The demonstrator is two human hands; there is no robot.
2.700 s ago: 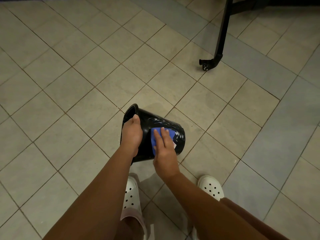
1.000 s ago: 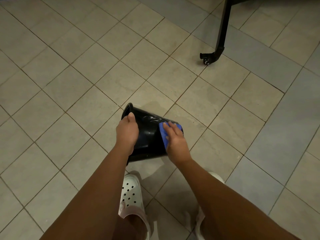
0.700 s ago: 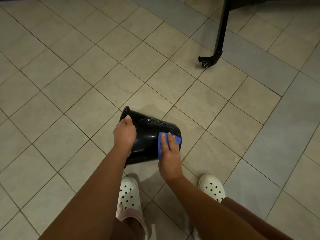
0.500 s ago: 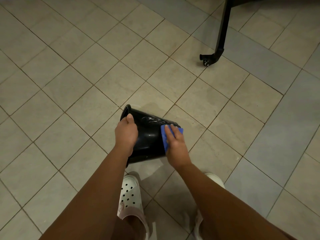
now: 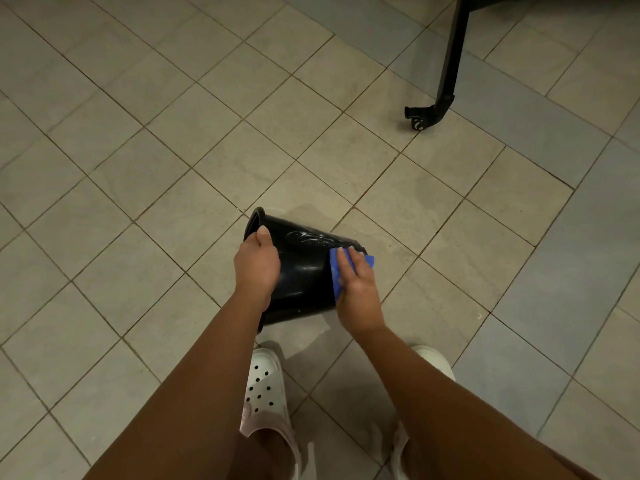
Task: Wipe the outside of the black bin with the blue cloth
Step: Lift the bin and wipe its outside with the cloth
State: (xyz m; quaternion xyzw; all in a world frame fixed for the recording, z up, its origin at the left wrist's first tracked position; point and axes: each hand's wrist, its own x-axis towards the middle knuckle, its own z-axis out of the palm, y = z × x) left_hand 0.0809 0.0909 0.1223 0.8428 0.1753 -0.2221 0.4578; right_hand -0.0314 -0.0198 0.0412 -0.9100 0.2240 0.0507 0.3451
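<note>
The black bin [image 5: 304,268] lies tipped on its side over the beige tiles of the floor [image 5: 173,168], just ahead of the person's feet. Its open mouth faces left and its base faces right. The floor's edges lie outside the view. Whether the bin touches the floor cannot be determined, because the left forearm covers its lower near edge. The interior is hidden, and the wall shows wet, glossy streaks.

The blue cloth [image 5: 334,268] lies against the outer wall at the base end. Most of it is covered by the right hand [image 5: 356,289], so only a strip at the hand's left and a corner past the base rim show. The right hand presses the cloth flat, with fingers extended and pointing away from the person.

The left hand [image 5: 257,268] grasps the mouth rim. The thumb lies along the outside, and the fingers curl out of sight.

Compared with 2.7 s ago, the cloth sits nearer the base instead of at mid-wall. Since 0.5 s ago the pose is nearly unchanged.

The left white clog [image 5: 265,386] is partly covered by the left forearm. The right white clog [image 5: 433,358] is largely hidden behind the right forearm. A black leg [image 5: 450,64] with a caster [image 5: 419,123] stands well apart at the upper right, its top cut off.
</note>
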